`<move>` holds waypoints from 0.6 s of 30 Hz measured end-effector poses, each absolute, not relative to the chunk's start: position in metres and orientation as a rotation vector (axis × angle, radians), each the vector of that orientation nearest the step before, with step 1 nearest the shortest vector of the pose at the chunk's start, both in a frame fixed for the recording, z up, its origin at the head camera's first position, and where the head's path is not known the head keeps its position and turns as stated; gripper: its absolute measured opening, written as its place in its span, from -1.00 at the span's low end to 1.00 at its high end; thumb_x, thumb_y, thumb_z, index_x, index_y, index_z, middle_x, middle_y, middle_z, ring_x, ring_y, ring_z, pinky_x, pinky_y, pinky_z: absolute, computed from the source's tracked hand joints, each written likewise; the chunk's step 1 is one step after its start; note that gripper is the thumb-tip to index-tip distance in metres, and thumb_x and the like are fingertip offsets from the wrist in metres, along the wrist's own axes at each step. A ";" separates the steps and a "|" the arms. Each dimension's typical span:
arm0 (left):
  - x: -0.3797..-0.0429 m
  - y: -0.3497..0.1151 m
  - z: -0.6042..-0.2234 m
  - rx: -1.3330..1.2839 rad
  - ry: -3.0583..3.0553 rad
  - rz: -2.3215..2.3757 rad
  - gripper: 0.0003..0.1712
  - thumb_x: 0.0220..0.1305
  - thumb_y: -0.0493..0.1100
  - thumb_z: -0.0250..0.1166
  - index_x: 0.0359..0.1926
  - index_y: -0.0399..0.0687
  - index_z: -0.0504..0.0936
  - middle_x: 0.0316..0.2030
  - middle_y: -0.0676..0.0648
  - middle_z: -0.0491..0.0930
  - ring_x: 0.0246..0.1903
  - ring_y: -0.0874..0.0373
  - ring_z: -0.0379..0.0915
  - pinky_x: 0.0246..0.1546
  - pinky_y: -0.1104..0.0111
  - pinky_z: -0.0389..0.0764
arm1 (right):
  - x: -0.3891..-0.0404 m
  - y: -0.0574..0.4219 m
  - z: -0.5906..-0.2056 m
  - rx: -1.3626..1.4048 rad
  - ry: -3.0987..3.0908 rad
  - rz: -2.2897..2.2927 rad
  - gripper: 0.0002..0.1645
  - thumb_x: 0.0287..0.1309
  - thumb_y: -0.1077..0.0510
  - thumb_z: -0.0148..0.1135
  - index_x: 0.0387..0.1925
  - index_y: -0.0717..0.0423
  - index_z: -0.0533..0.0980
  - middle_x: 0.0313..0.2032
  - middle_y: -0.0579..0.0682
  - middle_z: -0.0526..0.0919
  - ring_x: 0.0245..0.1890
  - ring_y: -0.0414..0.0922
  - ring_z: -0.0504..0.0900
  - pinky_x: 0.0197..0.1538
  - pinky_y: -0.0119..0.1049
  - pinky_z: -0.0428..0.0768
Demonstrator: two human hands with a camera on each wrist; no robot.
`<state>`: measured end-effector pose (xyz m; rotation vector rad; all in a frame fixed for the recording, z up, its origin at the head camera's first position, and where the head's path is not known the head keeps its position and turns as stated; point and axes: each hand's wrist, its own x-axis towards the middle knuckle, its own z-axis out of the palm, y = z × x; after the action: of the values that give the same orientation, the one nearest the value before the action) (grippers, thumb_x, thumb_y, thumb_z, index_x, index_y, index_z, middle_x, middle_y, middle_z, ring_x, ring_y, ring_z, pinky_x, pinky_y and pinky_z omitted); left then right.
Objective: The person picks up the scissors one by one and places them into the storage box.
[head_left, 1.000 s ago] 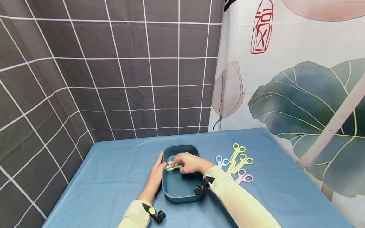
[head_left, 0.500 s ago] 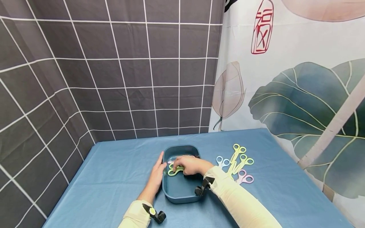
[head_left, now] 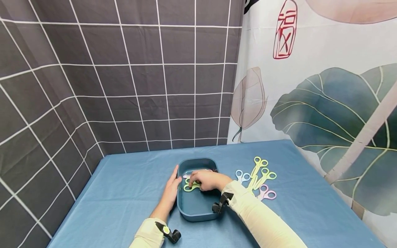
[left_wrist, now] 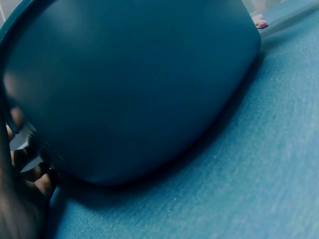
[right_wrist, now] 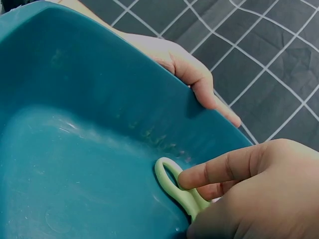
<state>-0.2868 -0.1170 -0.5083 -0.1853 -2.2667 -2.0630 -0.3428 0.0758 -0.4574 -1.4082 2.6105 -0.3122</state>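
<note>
A blue rectangular plastic bin (head_left: 198, 217) stands on the cloth-covered table. My left hand (head_left: 169, 191) holds its left side, thumb at the rim and fingers along the outer wall. My right hand (head_left: 207, 180) reaches inside the bin. It pinches light green scissors (right_wrist: 180, 194) low over the bin's floor, with a finger and thumb at the handle. In the head view the scissors' handle loops show left of my fingertips, while the blades are hidden by the hand. A bit of a pink handle (head_left: 186, 176) shows behind them in the bin.
Right of the bin lie several scissors: yellow-green pairs (head_left: 267, 174), a light blue pair (head_left: 242, 176) and a pink pair (head_left: 266, 193), partly overlapping. A dark grid-patterned curtain (head_left: 155, 79) and a white printed curtain (head_left: 257, 41) hang behind the table.
My right hand has shifted slightly right and down inside the bin, and the green scissors' loops have turned and moved nearer the viewer. My left hand has stayed on the bin's side.
</note>
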 end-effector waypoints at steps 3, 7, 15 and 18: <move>-0.287 -0.117 -0.510 -0.174 -2.272 -2.064 -0.31 0.53 -0.24 -0.06 0.60 -0.11 0.03 0.58 -0.21 -0.08 0.56 -0.19 -0.26 0.51 -0.13 -0.17 | -0.342 0.076 -0.459 -1.429 2.618 -0.307 -0.43 0.09 0.52 0.19 -0.03 -0.13 0.71 0.02 -0.16 0.65 -0.08 -0.26 0.57 0.05 -0.39 0.55; -0.288 -0.116 -0.512 -0.152 -2.274 -2.063 -0.31 0.53 -0.23 -0.05 0.60 -0.09 0.04 0.58 -0.19 -0.07 0.56 -0.19 -0.26 0.51 -0.13 -0.17 | -0.342 0.077 -0.460 -1.456 2.626 -0.318 -0.48 0.21 0.49 0.16 -0.06 -0.14 0.72 0.02 -0.17 0.66 0.03 -0.25 0.59 0.17 -0.36 0.54; -0.289 -0.116 -0.513 -0.136 -2.273 -2.062 -0.32 0.53 -0.22 -0.04 0.60 -0.09 0.07 0.58 -0.20 -0.05 0.56 -0.19 -0.24 0.51 -0.13 -0.15 | -0.343 0.077 -0.460 -1.415 2.644 -0.330 -0.50 0.27 0.47 0.13 -0.06 -0.15 0.72 0.04 -0.18 0.66 0.07 -0.24 0.59 0.19 -0.34 0.53; -0.290 -0.117 -0.513 -0.132 -2.272 -2.063 -0.31 0.53 -0.22 -0.04 0.60 -0.09 0.06 0.58 -0.21 -0.05 0.55 -0.20 -0.25 0.50 -0.15 -0.15 | -0.343 0.076 -0.459 -1.393 2.628 -0.401 -0.49 0.21 0.48 0.15 -0.03 -0.11 0.72 0.05 -0.12 0.63 -0.06 -0.23 0.59 0.04 -0.38 0.56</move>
<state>-0.2896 -0.1167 -0.5134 -0.1320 -2.2718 -2.0630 -0.3430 0.0761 -0.4594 -1.3932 2.6277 -0.4007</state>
